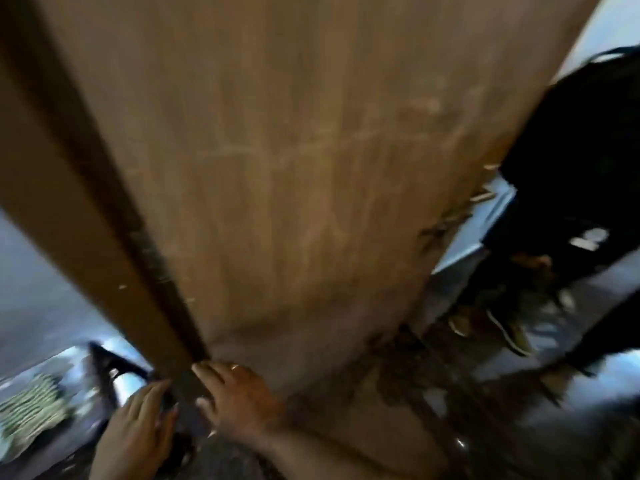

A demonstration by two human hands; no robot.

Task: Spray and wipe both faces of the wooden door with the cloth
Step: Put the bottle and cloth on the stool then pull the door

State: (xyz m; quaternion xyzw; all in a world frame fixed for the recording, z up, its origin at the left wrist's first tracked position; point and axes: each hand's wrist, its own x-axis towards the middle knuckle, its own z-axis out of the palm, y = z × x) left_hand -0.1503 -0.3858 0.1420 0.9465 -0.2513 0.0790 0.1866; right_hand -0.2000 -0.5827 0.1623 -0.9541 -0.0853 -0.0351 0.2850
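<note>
The door [294,168] rises straight ahead, its narrow edge running up and away from both hands at its foot. The left hand [138,424] lays straight fingers against that edge; the right hand [235,393] rests on the near face, its grip too blurred to tell. A striped cloth [31,407] lies left on the floor, nearer the left hand.

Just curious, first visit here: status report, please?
Left hand flat, right hand at brown wooden door's lower edge; right grip blurred. Black hanging bag, dark shoes beside door.
</note>
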